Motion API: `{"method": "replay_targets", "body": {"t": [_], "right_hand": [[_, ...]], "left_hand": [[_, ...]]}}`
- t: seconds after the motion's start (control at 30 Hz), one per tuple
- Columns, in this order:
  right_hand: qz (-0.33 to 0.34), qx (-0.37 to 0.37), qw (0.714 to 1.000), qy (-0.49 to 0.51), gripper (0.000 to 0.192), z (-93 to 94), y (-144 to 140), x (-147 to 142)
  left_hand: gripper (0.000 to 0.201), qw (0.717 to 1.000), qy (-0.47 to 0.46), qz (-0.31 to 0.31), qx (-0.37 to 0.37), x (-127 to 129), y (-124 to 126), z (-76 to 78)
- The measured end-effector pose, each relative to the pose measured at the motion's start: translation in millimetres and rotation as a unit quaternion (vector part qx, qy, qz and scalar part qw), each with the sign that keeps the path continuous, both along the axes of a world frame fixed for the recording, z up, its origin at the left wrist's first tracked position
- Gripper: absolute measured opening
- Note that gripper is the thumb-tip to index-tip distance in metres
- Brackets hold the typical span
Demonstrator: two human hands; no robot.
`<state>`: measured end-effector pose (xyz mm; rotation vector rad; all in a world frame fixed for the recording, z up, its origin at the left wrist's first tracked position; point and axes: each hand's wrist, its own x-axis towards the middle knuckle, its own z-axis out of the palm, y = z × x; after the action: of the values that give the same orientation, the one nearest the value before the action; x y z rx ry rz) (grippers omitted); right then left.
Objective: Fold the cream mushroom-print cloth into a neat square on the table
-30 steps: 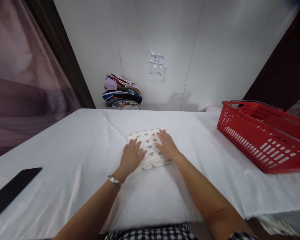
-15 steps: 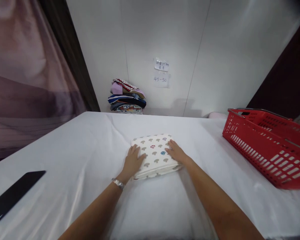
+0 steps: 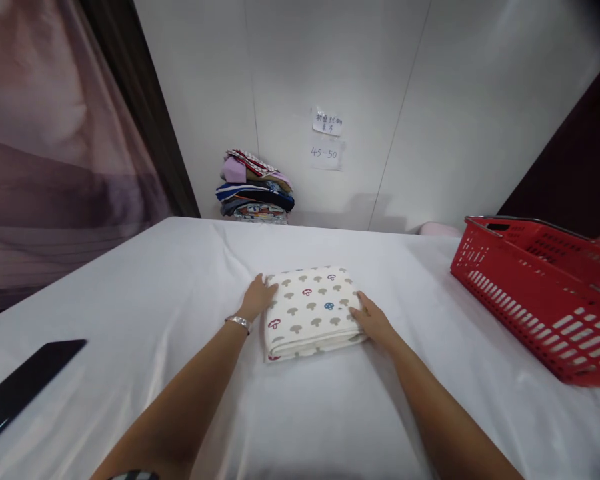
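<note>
White-sheeted table [image 3: 130, 280] bears folded cloth [image 3: 311, 310], basket [image 3: 535, 293], phone [image 3: 25, 387].

red basket [image 3: 540, 313] cut off at right edge, black phone [image 3: 25, 387] cropped left

Both forearms bare to the lower picture edge, no sleeves over them. Left hand [image 3: 258, 296]: a silver metal bracelet [image 3: 239, 323] at the wrist. Right hand [image 3: 373, 321]: nothing worn at the wrist. A scrap of black-and-white checked cloth [image 3: 133, 475] by the left elbow
</note>
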<state>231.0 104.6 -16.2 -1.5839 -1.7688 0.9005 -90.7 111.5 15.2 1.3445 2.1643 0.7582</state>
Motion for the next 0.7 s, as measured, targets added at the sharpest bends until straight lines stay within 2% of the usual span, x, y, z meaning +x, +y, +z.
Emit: {"method": "replay_targets", "body": {"t": [0.1, 0.17, 0.27, 0.33, 0.4, 0.5, 0.57, 0.63, 0.7], "right_hand": [[-0.009, 0.027, 1.0, -0.002, 0.069, -4.7, -11, 3], [-0.014, 0.021, 1.0, 0.01, 0.072, -4.9, -6, 5], [-0.031, 0.0, 0.999, 0.017, 0.076, 3.1, 21, 13], [-0.039, 0.028, 0.999, -0.009, 0.074, 13.0, 46, 21], [-0.02, 0.084, 0.994, -0.068, 0.067, 23.8, 68, 26], [0.022, 0.114, 0.966, -0.232, 0.054, 36.8, 83, 22], [0.039, 0.136, 0.946, -0.291, 0.047, 42.5, 80, 8], [0.062, 0.176, 0.936, -0.299, 0.044, 46.4, 70, -12], [0.095, 0.2, 0.929, -0.296, 0.046, 48.5, 60, -34]], "left_hand": [[0.066, 0.999, -0.045, 0.0, -0.004, -3, 2, 4.9], [0.069, 0.995, -0.099, 0.005, -0.011, -1, -3, 8.6], [0.078, 0.983, -0.183, 0.004, -0.032, 6, -23, 9.4], [0.08, 0.982, -0.181, -0.03, -0.044, 11, -43, 6.2], [0.067, 0.983, -0.141, -0.102, -0.059, 12, -64, 3.6], [0.048, 0.99, -0.006, -0.135, -0.04, 11, -85, 8.2], [0.048, 0.987, 0.093, -0.128, -0.006, 13, -85, 16.8], [0.049, 0.975, 0.162, -0.139, 0.057, 23, -77, 24.8], [0.045, 0.951, 0.202, -0.187, 0.139, 37, -65, 27.3]]}}
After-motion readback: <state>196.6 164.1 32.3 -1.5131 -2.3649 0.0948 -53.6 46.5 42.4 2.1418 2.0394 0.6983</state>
